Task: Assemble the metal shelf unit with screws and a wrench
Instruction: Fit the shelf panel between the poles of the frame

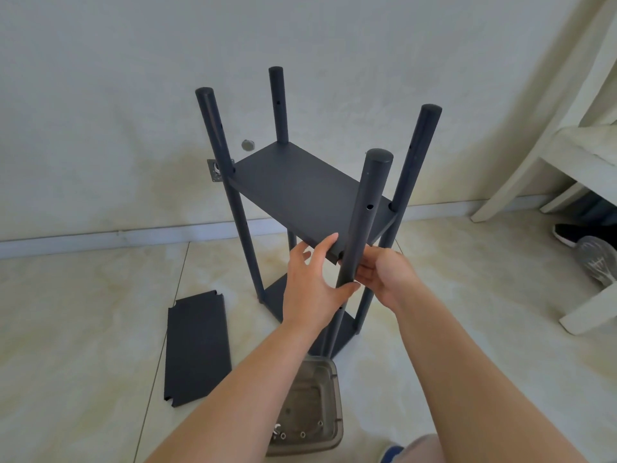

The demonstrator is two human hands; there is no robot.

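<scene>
Right now the work is at the near corner of the shelf unit [300, 202], which stands on the tiled floor [83, 312] close to the wall. Four dark posts up, a bottom shelf in place, a middle shelf [300, 192] sitting partway up.

Left hand [314, 289]: thumb and fingers wrapped round the near post [362, 222] just under the middle shelf's corner, fingertips reaching up to the shelf edge. Right hand [384, 275]: cupped on the far side of that same post, fingers curled against it; whether it pinches a screw I cannot tell, and no wrench shows in either hand.

My read: the person is lining the shelf corner up with a hole in the post, ready for fastening. Next move would want a screw and the wrench, with one hand steadying the post so the holes stay matched.

Around the unit: a spare shelf panel [197, 349] flat on the floor to its left; a clear plastic tray [330, 396] in front of it holding small screws or nuts [302, 434]. White wooden frame [567, 155] and shoes [594, 248] off to its right, well apart. Both forearms cross above the tray, so reaching it means letting go.
</scene>
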